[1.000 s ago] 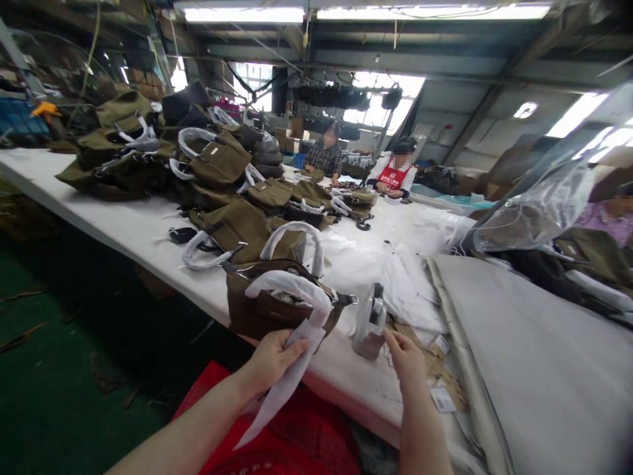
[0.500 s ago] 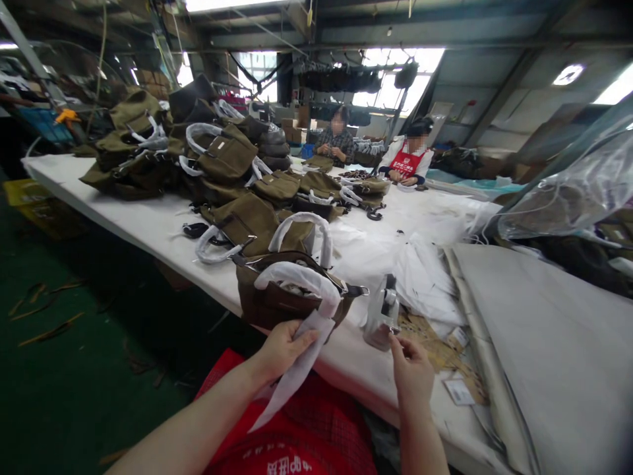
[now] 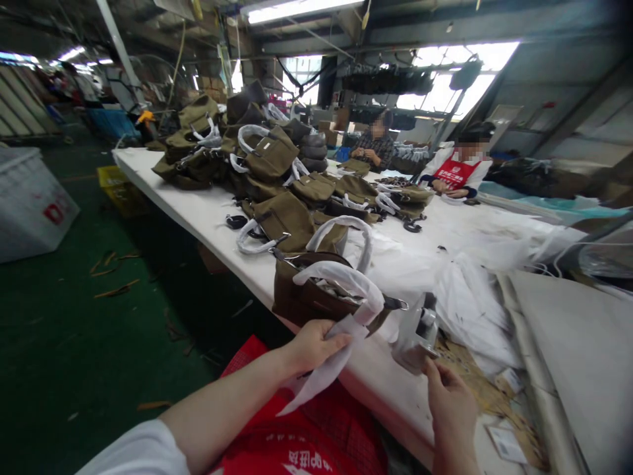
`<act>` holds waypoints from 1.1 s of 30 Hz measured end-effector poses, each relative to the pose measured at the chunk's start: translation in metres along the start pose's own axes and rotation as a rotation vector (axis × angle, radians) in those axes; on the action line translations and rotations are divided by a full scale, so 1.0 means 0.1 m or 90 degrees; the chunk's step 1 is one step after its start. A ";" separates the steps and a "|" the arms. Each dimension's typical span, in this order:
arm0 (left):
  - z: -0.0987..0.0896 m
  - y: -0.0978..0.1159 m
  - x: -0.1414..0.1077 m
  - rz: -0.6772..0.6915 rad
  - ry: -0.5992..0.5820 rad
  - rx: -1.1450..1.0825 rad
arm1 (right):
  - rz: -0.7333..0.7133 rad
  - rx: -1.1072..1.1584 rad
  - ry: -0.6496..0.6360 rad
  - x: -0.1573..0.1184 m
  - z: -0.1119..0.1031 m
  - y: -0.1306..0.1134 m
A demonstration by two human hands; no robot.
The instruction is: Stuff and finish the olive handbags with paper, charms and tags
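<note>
An olive-brown bag [image 3: 301, 295] sits at the near table edge, its front handle [image 3: 346, 276] wrapped in white paper. My left hand [image 3: 316, 346] is closed on the loose end of the white wrapping paper [image 3: 330, 373], just below the handle. To the right, a grey tape dispenser [image 3: 413, 336] stands on the table. My right hand [image 3: 448, 396] is at the dispenser's near end, with thumb and forefinger pinched together; what lies between them, if anything, is too small to make out.
Olive bags [image 3: 270, 155] are piled along the white table [image 3: 188, 214]. White sheets [image 3: 469, 297] and cardboard [image 3: 465, 363] lie beyond and beside the dispenser. Two people [image 3: 378, 145] [image 3: 457, 168] work across the table. A grey bin [image 3: 32, 204] stands left.
The view has turned left, so everything appears farther right. Both hands keep nearly the same places beside the wrapped handle and the tape dispenser.
</note>
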State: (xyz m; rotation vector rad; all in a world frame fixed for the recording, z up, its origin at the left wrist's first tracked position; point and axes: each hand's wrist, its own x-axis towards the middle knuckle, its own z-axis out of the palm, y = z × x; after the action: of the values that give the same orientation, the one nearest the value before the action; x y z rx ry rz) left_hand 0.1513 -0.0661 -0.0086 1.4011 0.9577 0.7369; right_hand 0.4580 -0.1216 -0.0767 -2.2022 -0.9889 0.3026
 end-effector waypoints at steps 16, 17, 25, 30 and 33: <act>-0.07 0.04 0.00 0.035 0.010 0.115 | -0.281 0.243 -0.318 -0.75 -0.29 -1.51; -0.07 0.05 0.00 0.042 0.016 0.131 | -0.291 0.237 -0.335 -0.74 -0.25 -1.58; -0.11 0.14 -0.06 0.104 0.055 0.247 | -0.274 0.078 -0.324 -0.59 0.00 -1.60; -0.10 0.12 -0.05 0.102 0.051 0.218 | -0.270 -0.052 -0.224 -0.60 0.03 -1.53; -0.05 0.03 -0.02 0.031 0.013 0.067 | -0.245 0.021 -0.234 -0.60 0.12 -1.42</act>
State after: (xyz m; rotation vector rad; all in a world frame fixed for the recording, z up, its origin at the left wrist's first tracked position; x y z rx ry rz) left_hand 0.1465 -0.0655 -0.0052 1.5153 0.9938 0.7476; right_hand 0.3314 -0.0924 0.0067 -1.9087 -1.5658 0.5490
